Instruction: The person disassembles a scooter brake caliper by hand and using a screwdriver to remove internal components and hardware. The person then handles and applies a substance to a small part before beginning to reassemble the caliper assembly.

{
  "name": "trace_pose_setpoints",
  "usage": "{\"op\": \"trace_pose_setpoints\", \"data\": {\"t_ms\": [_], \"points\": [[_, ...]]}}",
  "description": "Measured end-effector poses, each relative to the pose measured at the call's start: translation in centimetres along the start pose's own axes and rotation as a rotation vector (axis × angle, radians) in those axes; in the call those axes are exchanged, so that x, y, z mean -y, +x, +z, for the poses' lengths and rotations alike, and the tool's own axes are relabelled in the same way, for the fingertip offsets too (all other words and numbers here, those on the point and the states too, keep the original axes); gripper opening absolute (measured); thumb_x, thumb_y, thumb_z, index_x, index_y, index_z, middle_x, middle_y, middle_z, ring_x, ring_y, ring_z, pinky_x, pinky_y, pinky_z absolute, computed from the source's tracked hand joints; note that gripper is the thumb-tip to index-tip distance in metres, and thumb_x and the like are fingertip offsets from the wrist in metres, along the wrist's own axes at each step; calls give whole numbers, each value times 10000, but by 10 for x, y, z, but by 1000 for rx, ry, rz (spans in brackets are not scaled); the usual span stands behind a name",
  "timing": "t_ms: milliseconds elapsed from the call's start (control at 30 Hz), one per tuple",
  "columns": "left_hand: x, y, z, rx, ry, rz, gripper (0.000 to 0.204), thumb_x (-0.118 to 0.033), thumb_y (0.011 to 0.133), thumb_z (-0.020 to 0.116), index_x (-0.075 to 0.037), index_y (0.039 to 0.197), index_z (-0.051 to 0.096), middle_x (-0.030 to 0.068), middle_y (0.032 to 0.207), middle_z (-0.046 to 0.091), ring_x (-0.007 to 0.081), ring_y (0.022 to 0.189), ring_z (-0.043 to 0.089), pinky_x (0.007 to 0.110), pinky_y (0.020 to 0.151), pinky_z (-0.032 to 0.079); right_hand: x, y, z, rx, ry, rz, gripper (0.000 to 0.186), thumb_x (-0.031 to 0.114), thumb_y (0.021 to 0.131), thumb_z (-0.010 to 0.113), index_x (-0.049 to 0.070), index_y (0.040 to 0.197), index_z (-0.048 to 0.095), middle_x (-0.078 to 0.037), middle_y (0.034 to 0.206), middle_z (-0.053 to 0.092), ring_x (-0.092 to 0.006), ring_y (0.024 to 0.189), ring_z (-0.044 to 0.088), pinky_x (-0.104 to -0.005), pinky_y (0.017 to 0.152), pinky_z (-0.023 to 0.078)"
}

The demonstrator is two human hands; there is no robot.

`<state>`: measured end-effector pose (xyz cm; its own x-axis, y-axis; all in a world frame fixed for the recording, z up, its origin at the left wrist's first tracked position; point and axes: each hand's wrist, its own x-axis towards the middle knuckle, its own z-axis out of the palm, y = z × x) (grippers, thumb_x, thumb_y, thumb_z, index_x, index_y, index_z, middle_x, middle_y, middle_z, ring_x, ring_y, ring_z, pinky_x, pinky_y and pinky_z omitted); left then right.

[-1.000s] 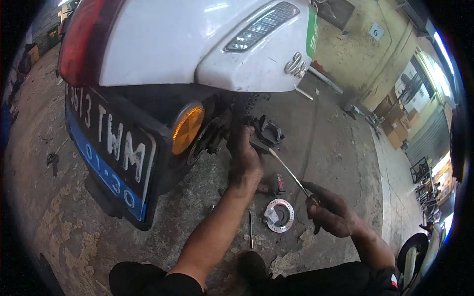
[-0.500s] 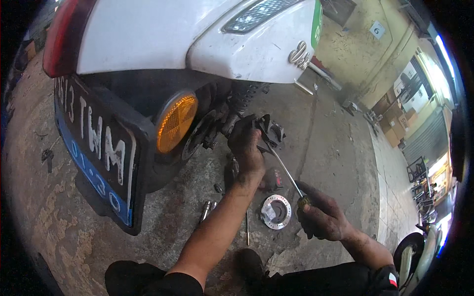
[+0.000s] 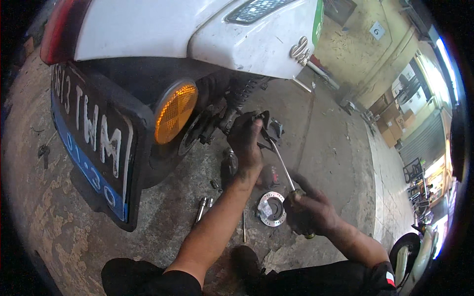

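My left hand (image 3: 246,140) is closed around a black metal part (image 3: 270,127) beside the scooter's rear shock absorber (image 3: 242,91). My right hand (image 3: 308,209) grips a screwdriver (image 3: 282,164) by its yellowish handle, the blade angled up to that black part; this hand is slightly blurred. The white scooter body (image 3: 133,27) fills the upper left, above a number plate (image 3: 89,140) and a round orange reflector (image 3: 175,112). A wheel hub (image 3: 195,130) shows in shadow behind the reflector.
A drilled brake disc (image 3: 278,209) with a small bag, sockets (image 3: 201,209), a metal bar (image 3: 244,229) and a small red item (image 3: 274,180) lie on the concrete floor (image 3: 335,172). Cardboard boxes (image 3: 392,126) stand along the right wall, another two-wheeler (image 3: 410,256) at lower right.
My right hand and the screwdriver have shifted slightly leftward, with the handle angled more upright. My left hand has moved a little up, still on the black part. The scooter sits higher in view.
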<state>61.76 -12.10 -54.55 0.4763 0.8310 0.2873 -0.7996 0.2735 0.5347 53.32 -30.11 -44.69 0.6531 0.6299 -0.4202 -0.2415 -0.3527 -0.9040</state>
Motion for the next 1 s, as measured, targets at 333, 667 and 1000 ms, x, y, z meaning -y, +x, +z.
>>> {"op": "trace_pose_setpoints", "data": {"t_ms": [333,667,1000], "points": [[6,-3,0,47,42,-74,254,-207,800,613,14,926,611,60,863,599,168,823,548,314,741,438,-2,17,-3,-55,-50,169,389,373,959,384,44,1130,500,-95,780,554,-193,603,563,-335,513,470],[28,2,-4,53,180,105,179,-148,784,574,13,855,599,61,765,596,157,722,558,312,676,444,-2,32,4,-328,-517,131,374,364,965,379,37,859,527,-30,638,502,-133,494,485,-294,462,409],[22,6,-11,79,190,33,66,-80,719,619,-23,750,611,17,675,600,106,592,548,266,576,462,5,48,11,-373,-901,37,406,331,986,355,29,1162,561,-219,945,647,-296,793,654,-417,768,486]]}}
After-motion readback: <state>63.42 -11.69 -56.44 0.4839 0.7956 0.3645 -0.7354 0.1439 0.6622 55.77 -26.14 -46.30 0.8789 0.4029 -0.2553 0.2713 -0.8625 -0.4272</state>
